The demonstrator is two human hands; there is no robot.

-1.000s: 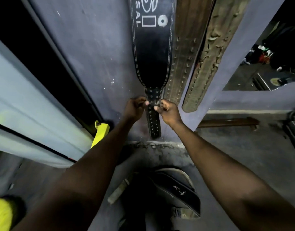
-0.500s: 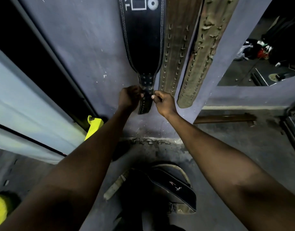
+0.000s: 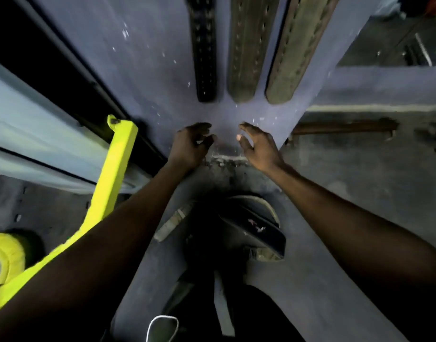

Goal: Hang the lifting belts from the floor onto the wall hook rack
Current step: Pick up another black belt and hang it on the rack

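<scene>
Three lifting belts hang side by side on the grey-blue wall: a black belt (image 3: pixel 204 50) with stud holes at the left, a brown belt (image 3: pixel 245 48) in the middle and a worn olive belt (image 3: pixel 292 53) at the right. The hook rack is out of frame above. My left hand (image 3: pixel 191 144) and my right hand (image 3: pixel 257 144) hover below the belt tips near the wall's foot, both with loosely curled fingers and nothing in them. On the floor between my arms lies a dark pile of belts (image 3: pixel 251 230), one black with a pale rim.
A bright yellow frame (image 3: pixel 113 174) leans at the left beside a dark doorway. A rusty bar (image 3: pixel 345 125) lies along the wall base at the right. A mirror (image 3: pixel 397 40) fills the upper right. A white-edged shoe (image 3: pixel 162 328) shows at the bottom.
Both hands have let go of the black belt's strap end and dropped below it. The view has tilted down, so the belts sit higher in frame.
</scene>
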